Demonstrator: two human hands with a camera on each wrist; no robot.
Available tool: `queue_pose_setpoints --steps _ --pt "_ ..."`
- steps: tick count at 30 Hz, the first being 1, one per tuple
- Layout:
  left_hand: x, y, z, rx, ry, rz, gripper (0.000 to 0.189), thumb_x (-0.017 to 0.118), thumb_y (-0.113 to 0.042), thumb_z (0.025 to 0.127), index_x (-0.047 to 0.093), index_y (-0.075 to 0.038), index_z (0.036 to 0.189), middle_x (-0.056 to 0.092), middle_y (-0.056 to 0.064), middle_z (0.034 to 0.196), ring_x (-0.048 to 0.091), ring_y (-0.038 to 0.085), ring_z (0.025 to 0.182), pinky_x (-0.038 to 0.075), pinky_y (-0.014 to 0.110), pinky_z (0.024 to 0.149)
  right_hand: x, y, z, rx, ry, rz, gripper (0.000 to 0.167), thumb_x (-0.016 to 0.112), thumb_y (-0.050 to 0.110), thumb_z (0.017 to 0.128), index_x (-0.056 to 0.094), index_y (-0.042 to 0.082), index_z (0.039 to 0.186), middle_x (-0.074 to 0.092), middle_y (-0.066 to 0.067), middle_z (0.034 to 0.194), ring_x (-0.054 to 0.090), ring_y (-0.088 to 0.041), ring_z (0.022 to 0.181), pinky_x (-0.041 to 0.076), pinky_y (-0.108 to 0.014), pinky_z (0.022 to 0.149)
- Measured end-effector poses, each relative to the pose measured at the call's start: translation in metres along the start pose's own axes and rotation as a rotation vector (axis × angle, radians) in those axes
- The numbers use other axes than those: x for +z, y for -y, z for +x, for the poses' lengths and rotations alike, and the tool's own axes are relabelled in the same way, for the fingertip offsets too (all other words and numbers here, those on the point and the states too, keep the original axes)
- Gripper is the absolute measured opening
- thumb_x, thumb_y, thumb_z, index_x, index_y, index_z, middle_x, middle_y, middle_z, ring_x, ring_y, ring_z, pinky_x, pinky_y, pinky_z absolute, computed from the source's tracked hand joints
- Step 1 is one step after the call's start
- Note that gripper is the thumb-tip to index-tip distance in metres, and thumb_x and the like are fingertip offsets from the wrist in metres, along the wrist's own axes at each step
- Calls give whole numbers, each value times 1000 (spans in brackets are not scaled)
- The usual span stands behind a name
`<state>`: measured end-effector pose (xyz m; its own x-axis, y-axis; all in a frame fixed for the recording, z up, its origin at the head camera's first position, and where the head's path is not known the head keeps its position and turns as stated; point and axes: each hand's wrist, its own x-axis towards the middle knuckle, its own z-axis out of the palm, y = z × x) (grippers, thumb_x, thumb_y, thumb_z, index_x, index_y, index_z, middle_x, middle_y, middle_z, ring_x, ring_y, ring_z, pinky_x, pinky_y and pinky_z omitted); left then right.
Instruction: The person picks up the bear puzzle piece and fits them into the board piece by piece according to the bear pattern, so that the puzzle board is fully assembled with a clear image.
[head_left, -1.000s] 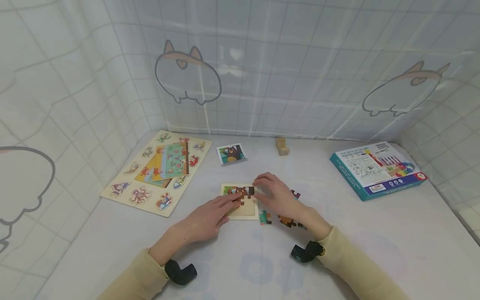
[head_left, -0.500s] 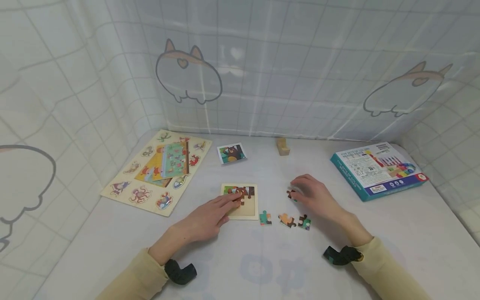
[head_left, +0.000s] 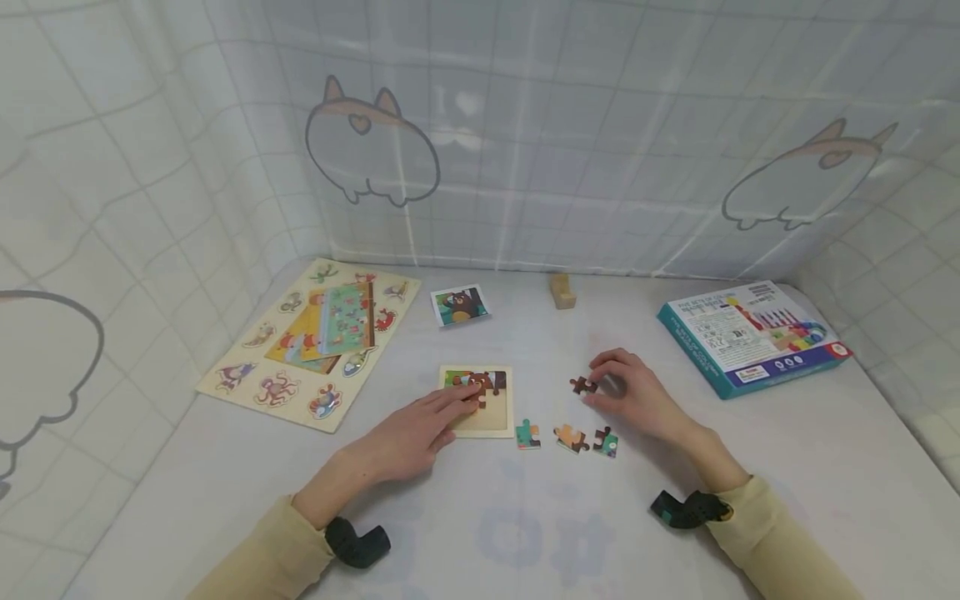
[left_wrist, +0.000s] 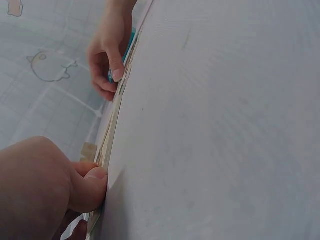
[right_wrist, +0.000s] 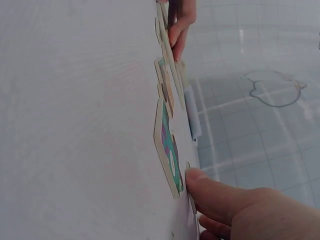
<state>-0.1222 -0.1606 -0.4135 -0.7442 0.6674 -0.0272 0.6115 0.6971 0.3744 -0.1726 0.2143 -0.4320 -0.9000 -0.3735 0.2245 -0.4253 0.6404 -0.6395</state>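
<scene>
In the head view my left hand (head_left: pixel 405 437) lies with extended fingers over the left part of a small wooden puzzle tray (head_left: pixel 477 434). Its fingertips touch the bear puzzle pieces (head_left: pixel 487 382) along the tray's top; the thumb is by the near edge. To the right, my right hand (head_left: pixel 637 400) pinches a dark brown puzzle piece (head_left: pixel 582 385) between thumb and fingers, at table level. Three loose pieces lie nearer: a teal one (head_left: pixel 527 435), an orange-brown one (head_left: pixel 572 438) and a green-brown one (head_left: pixel 606 442). The right wrist view shows the thumb (right_wrist: pixel 197 177) against the piece's edge.
Behind the tray lies a bear picture card (head_left: pixel 460 307), with a small wooden block (head_left: pixel 562 292) to its right. A sea-animal board (head_left: pixel 243 342) bearing two smaller pictures is at left. A teal-edged box (head_left: pixel 753 337) stands at right. Patterned sheets enclose the table.
My right hand has moved right, from the tray's upper right corner to the loose dark brown piece, which it now pinches. The left hand has stayed on the tray.
</scene>
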Motion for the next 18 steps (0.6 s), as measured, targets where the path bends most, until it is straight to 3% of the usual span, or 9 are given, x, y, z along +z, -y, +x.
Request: queue_pose_setpoints --steps 7,18 --pt "1 0 0 2 -2 -14 48 52 -14 103 44 -13 150 26 -1 165 30 26 150 32 47 120 0 1 -2 -50 0 -15 19 81 10 84 70 9 99 61 -9 122 55 -27 117 45 -37 99" --pt "-1 -1 -1 6 -5 -9 49 52 -15 103 43 -13 151 26 -1 165 29 25 150 31 47 120 0 0 1 -11 1 -23 19 79 13 86 71 9 103 61 -7 123 55 -28 121 44 -47 103"
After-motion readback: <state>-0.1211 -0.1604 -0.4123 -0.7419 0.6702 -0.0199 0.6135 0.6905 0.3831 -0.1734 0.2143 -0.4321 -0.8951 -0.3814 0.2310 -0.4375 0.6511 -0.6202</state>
